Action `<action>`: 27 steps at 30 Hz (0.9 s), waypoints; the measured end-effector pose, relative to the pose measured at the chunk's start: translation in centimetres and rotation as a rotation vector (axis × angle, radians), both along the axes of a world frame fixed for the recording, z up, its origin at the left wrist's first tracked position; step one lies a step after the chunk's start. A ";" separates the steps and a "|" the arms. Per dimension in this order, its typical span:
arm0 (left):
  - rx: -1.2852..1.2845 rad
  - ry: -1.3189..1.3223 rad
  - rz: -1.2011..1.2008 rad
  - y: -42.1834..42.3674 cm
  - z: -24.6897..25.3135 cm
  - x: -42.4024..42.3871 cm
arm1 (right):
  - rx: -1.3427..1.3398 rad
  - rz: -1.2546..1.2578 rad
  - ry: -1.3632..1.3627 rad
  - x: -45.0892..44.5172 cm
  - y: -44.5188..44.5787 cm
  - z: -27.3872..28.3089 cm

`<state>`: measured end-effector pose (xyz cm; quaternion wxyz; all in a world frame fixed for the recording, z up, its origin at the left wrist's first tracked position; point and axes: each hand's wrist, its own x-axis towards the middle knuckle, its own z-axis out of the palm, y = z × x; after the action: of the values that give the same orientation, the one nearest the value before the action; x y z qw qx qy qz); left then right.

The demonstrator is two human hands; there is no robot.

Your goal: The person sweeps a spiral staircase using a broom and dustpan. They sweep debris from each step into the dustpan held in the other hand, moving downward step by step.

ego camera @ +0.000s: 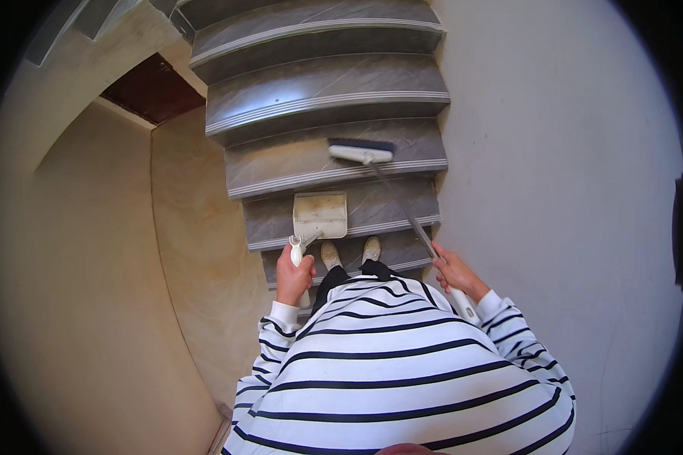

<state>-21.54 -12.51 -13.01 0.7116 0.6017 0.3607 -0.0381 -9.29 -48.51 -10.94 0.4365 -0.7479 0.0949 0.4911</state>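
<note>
My left hand (295,276) is closed around the white grip of a long-handled dustpan (320,214). The pan lies over a grey tiled stair tread just beyond my shoes, with its opening facing up the flight; some dirt shows in it. My right hand (456,272) grips the handle of a broom (361,153). The broom's white head with dark bristles is over the right part of the tread above the dustpan, slightly blurred. Whether its bristles touch the tile, I cannot tell.
Grey stairs (324,71) with striped nosings rise ahead. A plain wall (546,170) borders them on the right. To the left the steps end at an open side above a lower area with a beige wall (102,256). My shoes (371,249) stand on a lower step.
</note>
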 end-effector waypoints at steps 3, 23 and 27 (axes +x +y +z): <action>-0.003 0.006 0.003 -0.1 -0.2 0.2 | 0.014 0.038 0.159 -1.5 -1.4 3.5; -0.004 0.023 0.000 -0.2 0.5 0.3 | -0.025 0.197 -0.194 0.8 1.7 -1.1; 0.008 0.015 0.000 -0.1 -0.1 -0.4 | -0.006 0.265 -0.092 -0.8 -0.3 2.4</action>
<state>-21.94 -12.57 -13.10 0.7064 0.6042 0.3664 -0.0413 -10.08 -48.77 -8.57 0.3692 -0.7770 -0.0235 0.5093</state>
